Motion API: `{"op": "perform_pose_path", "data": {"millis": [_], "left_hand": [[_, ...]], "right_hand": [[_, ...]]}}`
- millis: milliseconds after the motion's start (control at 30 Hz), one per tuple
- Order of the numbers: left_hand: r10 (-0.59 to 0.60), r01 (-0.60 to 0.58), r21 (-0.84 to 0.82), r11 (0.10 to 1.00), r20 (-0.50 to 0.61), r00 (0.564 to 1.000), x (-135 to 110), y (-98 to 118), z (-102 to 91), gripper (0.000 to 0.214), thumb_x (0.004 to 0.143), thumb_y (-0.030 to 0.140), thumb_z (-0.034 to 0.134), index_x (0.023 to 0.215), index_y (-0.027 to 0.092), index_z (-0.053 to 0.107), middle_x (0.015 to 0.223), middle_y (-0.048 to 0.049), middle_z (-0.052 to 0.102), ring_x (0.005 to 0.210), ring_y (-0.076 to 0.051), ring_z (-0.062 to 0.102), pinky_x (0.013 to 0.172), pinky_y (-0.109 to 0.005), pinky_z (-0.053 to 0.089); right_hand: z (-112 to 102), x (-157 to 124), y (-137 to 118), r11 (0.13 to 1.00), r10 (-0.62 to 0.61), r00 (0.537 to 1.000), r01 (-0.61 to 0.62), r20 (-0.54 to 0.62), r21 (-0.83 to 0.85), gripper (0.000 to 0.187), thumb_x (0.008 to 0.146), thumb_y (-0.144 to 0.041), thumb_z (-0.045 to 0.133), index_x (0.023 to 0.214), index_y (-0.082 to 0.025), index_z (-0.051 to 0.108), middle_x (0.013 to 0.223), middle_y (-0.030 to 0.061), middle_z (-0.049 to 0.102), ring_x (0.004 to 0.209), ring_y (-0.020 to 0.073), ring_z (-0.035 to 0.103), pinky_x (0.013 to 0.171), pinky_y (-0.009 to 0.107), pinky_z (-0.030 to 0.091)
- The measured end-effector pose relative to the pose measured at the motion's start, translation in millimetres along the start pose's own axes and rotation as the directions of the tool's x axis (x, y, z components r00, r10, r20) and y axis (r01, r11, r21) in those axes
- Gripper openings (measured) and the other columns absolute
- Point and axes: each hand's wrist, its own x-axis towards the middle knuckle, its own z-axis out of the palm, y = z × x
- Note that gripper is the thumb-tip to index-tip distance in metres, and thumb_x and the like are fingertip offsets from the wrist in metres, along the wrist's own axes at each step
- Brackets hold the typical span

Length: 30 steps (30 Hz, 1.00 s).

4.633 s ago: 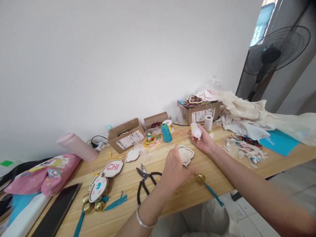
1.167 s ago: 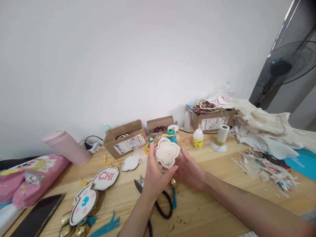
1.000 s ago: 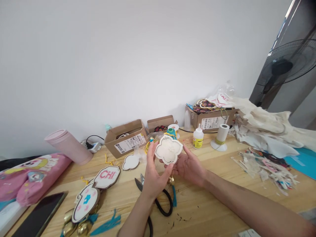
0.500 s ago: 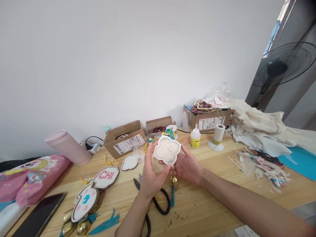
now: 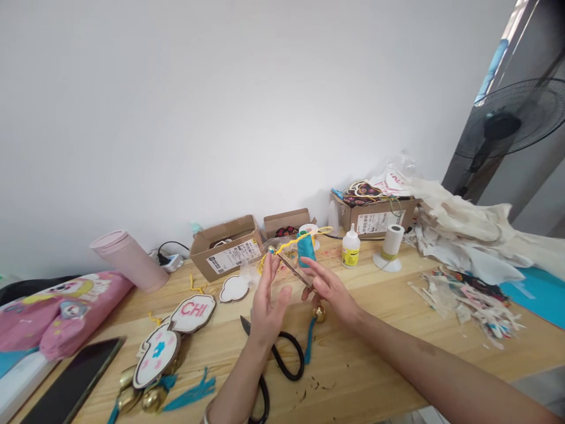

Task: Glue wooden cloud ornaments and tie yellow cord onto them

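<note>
A flower-shaped wooden pendant [image 5: 295, 270] is turned almost edge-on between my hands, so its face is hidden. My left hand [image 5: 268, 303] steadies its upper left end with straight fingers, the thumb standing apart. At the lower right end, my right hand [image 5: 331, 291] has its fingers around the pendant. A yellow cord [image 5: 304, 237] sticks out from the top, in front of a teal thread spool [image 5: 306, 250]. Below hang a gold bell [image 5: 318, 312] and a teal tassel [image 5: 310, 341]. Black-handled scissors [image 5: 289, 356] lie under my hands, partly covered by my left forearm.
Finished pendants [image 5: 193, 314] with bells lie left, near a phone [image 5: 75, 383] and a pink tumbler [image 5: 130, 262]. Behind stand cardboard boxes [image 5: 229, 253], a glue bottle [image 5: 351, 247] and a white roll [image 5: 392, 241]. Fabric scraps [image 5: 472, 300] are heaped on the right.
The pendant has swung from facing me to nearly edge-on. My left thumb has come away from its lower edge, and my right fingers have moved up over its right side.
</note>
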Motion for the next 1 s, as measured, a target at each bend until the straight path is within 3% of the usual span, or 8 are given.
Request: {"op": "perform_pose_path", "data": {"millis": [133,300,467,600,800,1000], "left_hand": [[-0.070,0.070,-0.001,0.998,0.018,0.997,2.1,2.6,2.3,0.052,0.078,0.035,0.050,0.126,0.017,0.041,0.132,-0.0090,0.041,0.123,-0.025,0.033,0.103,-0.039,0.025],[-0.077,0.076,0.014,0.997,0.032,0.997,7.3,17.6,9.1,0.050,0.082,0.039,0.044,0.128,0.020,0.037,0.132,-0.0062,0.041,0.124,-0.023,0.031,0.100,-0.035,0.031],[-0.120,0.132,0.118,0.984,-0.101,0.988,7.0,13.1,7.7,0.045,0.083,0.041,0.040,0.123,0.021,0.045,0.125,-0.0042,0.049,0.126,-0.021,0.027,0.103,-0.035,0.025],[-0.250,0.277,0.106,0.955,-0.214,0.944,7.6,4.8,5.0,0.045,0.080,0.047,0.042,0.115,0.021,0.053,0.123,-0.0057,0.051,0.122,-0.023,0.035,0.103,-0.038,0.024],[-0.245,0.262,0.096,0.960,-0.165,0.955,11.8,9.1,4.4,0.040,0.080,0.049,0.039,0.097,0.017,0.058,0.096,-0.0048,0.062,0.097,-0.021,0.053,0.087,-0.033,0.039],[-0.207,0.234,0.212,0.949,-0.141,0.968,12.9,14.8,-1.0,0.031,0.080,0.044,0.042,0.070,0.017,0.052,0.069,0.0000,0.055,0.068,-0.014,0.050,0.064,-0.024,0.040]], "right_hand": [[3.6,-3.3,1.4,0.907,-0.193,0.976,0.137,-0.105,-0.398,0.078,0.059,-0.044,0.067,0.126,-0.026,0.034,0.120,0.0075,0.046,0.089,0.0193,0.053,0.066,0.029,0.046],[5.7,-4.8,0.4,0.763,-0.240,0.961,0.097,-0.141,-0.639,0.088,0.054,-0.042,0.071,0.130,-0.028,0.028,0.122,0.0082,0.045,0.080,0.0183,0.055,0.064,0.031,0.047],[4.1,-5.0,-3.0,0.716,-0.248,0.958,0.082,-0.142,-0.693,0.096,0.056,-0.036,0.072,0.134,-0.029,0.016,0.121,0.0082,0.047,0.070,0.0164,0.056,0.066,0.034,0.048],[-2.9,-2.3,-5.0,0.705,-0.259,0.962,0.131,-0.081,-0.697,0.092,0.062,-0.037,0.068,0.136,-0.027,0.015,0.125,0.0092,0.045,0.088,0.0238,0.056,0.077,0.039,0.046],[-13.0,2.0,-9.0,0.730,-0.224,0.974,0.156,-0.018,-0.666,0.083,0.059,-0.036,0.069,0.131,-0.029,0.029,0.123,0.0072,0.048,0.096,0.0280,0.052,0.078,0.041,0.043],[-18.1,3.9,-18.4,0.574,-0.161,0.987,0.114,0.024,-0.811,0.087,0.058,-0.047,0.068,0.132,-0.023,0.029,0.099,0.0091,0.061,0.084,0.0270,0.056,0.072,0.038,0.042]]}}
